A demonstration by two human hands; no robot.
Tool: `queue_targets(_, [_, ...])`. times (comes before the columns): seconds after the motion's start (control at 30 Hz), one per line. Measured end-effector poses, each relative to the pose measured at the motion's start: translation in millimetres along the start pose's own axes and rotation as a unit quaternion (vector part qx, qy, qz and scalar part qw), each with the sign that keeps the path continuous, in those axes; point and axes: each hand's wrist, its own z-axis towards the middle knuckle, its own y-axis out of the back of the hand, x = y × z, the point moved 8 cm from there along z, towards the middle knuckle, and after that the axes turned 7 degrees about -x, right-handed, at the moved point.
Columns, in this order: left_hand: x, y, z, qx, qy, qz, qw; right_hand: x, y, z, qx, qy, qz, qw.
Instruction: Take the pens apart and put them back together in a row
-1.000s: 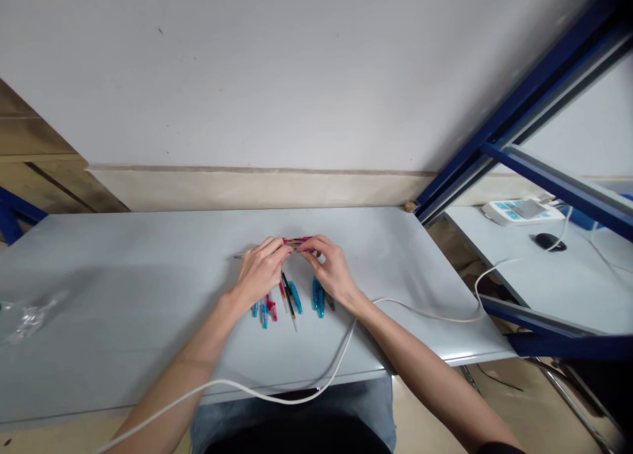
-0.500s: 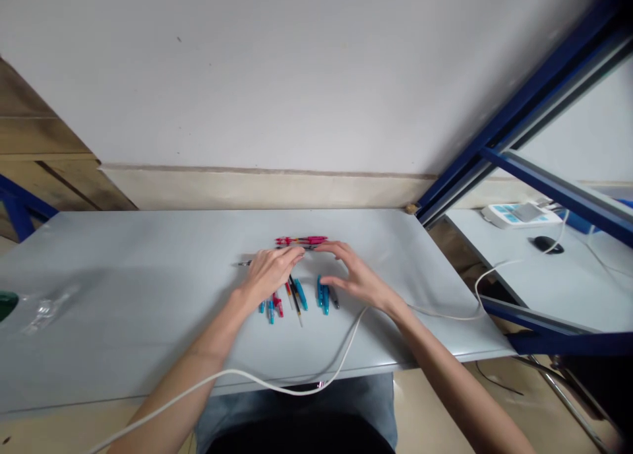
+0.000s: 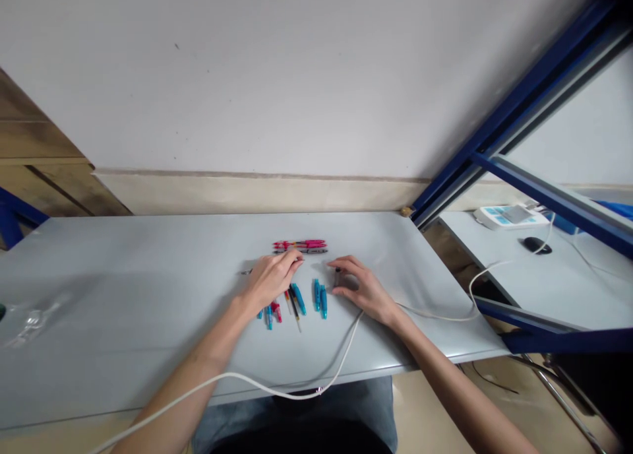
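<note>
A: Materials first. What is the right hand (image 3: 363, 288) doing?
B: Thumb and fingers are closing around a dark grey tube (image 3: 337, 277), a short, smooth cylinder; I am reading this as a grasp. The tube is standing out at the fingertips.
A: And the left hand (image 3: 275, 274)?
B: Its fingers are curling with the tips drawn together. A thin silvery tip (image 3: 246, 272) is poking out on its far-left side; whether the hand is gripping that piece, I cannot tell.
A: Surroundings of the right grip?
B: Just left of it, two glossy blue barrels (image 3: 324, 302) are lying side by side. Further left, slim refills (image 3: 295, 309) are resting against another blue barrel (image 3: 299, 298), with small pink (image 3: 276, 311) and light-blue pieces (image 3: 269, 318) lying below the left hand. Beyond both hands, slender pink pens (image 3: 299, 243) and a grey pen (image 3: 311, 251) are lying in a row. All are resting on a smooth grey tabletop (image 3: 163, 348); a round white cable (image 3: 277, 393) is curving nearer the body.
A: Differences from half a second ago?
B: Then the right hand was spreading wide, and the tube was lying beside the two blue barrels; now it is sitting between the fingers. The left hand is sitting slightly nearer the body, clear of the pink pens.
</note>
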Motion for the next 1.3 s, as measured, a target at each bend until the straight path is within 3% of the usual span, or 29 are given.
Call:
queue_targets(0.13, [-1.1, -4.2, -1.2, -0.002, -0.009, -0.037, 0.999, 3.2, 13.7, 13.4, -0.076, -0.021, 0.065, 0.995])
queue_targets(0.3, [1.1, -5.0, -1.0, -0.012, 0.000, -0.077, 0.997, 16.7, 4.6, 52.5, -0.073, -0.008, 0.068, 0.995])
queue_targets(0.43, [3.6, -1.7, -0.2, -0.018, 0.012, -0.087, 0.996, 12.9, -13.4, 71.2, -0.048, -0.011, 0.126, 0.991])
queue_targets(0.67, [5.4, -6.5, -1.3, -0.002, 0.013, -0.096, 0.995, 0.3, -19.9, 61.0, -0.029, -0.018, 0.194, 0.980])
queue_targets(1.03, [0.0, -5.8, -0.9, 0.007, 0.001, -0.085, 0.996, 8.0, -10.5, 61.3, -0.062, -0.022, 0.155, 0.986])
queue_targets(1.3, [0.3, -3.2, -0.9, -0.008, 0.000, -0.099, 0.995, 11.3, -14.4, 60.5, -0.044, -0.015, 0.160, 0.986])
